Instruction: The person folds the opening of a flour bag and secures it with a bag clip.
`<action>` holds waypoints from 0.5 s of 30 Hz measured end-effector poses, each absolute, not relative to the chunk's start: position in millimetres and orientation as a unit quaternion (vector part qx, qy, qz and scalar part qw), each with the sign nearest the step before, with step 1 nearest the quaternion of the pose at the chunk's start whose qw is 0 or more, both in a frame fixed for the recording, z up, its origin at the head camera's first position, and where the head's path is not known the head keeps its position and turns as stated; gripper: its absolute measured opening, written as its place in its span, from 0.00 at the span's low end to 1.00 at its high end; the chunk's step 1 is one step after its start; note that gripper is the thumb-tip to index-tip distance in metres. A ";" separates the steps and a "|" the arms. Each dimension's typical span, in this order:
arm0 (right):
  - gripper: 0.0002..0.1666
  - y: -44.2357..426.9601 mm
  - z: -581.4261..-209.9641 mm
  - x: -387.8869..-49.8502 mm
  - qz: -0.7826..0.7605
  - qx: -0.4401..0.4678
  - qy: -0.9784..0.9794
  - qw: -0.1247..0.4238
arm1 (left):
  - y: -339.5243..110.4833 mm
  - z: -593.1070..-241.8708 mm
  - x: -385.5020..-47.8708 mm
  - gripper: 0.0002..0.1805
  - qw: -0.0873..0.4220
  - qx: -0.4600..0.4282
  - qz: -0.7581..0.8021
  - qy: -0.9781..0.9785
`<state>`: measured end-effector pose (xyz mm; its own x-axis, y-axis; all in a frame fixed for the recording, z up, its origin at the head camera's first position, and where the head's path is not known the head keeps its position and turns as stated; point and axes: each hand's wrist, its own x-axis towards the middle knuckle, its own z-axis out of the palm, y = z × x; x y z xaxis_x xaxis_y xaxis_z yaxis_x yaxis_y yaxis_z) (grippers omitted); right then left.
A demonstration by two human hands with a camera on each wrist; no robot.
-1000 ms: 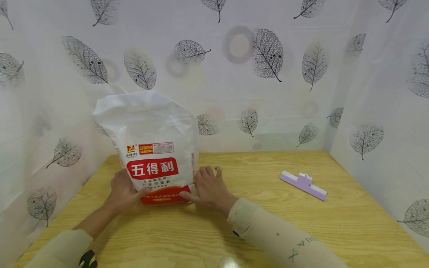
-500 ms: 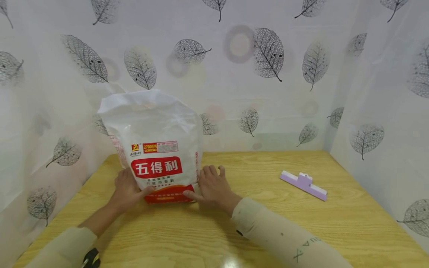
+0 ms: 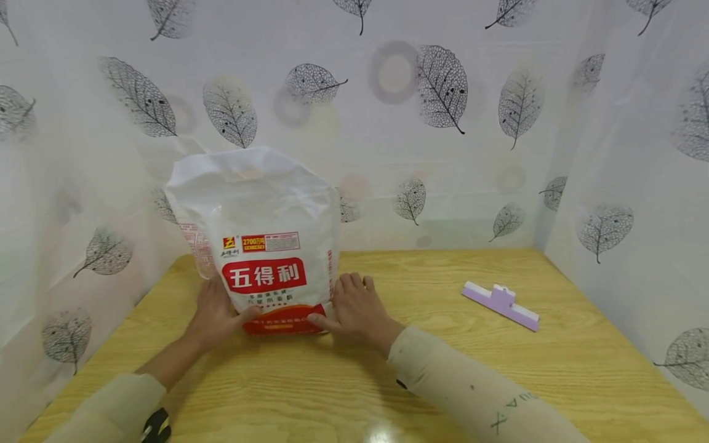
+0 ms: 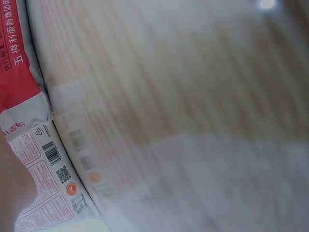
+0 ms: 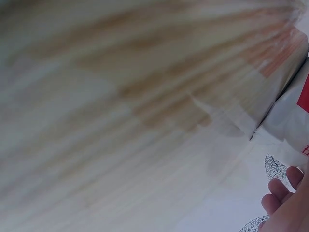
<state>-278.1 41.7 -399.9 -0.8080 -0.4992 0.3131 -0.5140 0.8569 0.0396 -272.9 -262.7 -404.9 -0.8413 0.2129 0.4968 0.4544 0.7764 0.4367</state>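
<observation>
A white bag (image 3: 271, 215) with red printed labels stands upright on the wooden table, left of centre. My left hand (image 3: 215, 314) grips its lower left side, thumb across the red band on the front. On the lower right side my right hand (image 3: 357, 307) holds it, its thumb also on the front and the fingers along the side. In the left wrist view the bag's printed side panel (image 4: 46, 179) shows beside part of the left hand (image 4: 14, 188). The right wrist view catches fingers of the right hand (image 5: 289, 203) beside the bag (image 5: 285, 125).
A purple and white clip (image 3: 501, 301) lies on the right part of the wooden table (image 3: 443, 369). A pale curtain (image 3: 376, 141) with dark leaf prints hangs behind the table and along both sides.
The bag has shifted a little to the right, turning slightly so more of its left side panel shows. Both hands have moved right with it, their hold unchanged. The clip has stayed where it was.
</observation>
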 end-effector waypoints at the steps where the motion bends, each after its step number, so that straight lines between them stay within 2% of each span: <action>1: 0.49 42.3 -400.0 -278.5 0.025 0.267 -0.950 0.159 | -262.2 -405.1 -273.6 0.43 0.217 -0.183 -0.281 -0.917; 15: 0.49 53.8 -403.8 -281.9 0.031 0.273 -0.947 0.169 | -251.1 -401.4 -274.9 0.40 0.230 -0.191 -0.251 -0.921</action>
<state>-281.9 53.8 -403.8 -0.7936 -0.5070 0.3363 -0.5278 0.8487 0.0339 -274.9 -251.1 -401.4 -0.8217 0.2360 0.5188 0.4663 0.8017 0.3739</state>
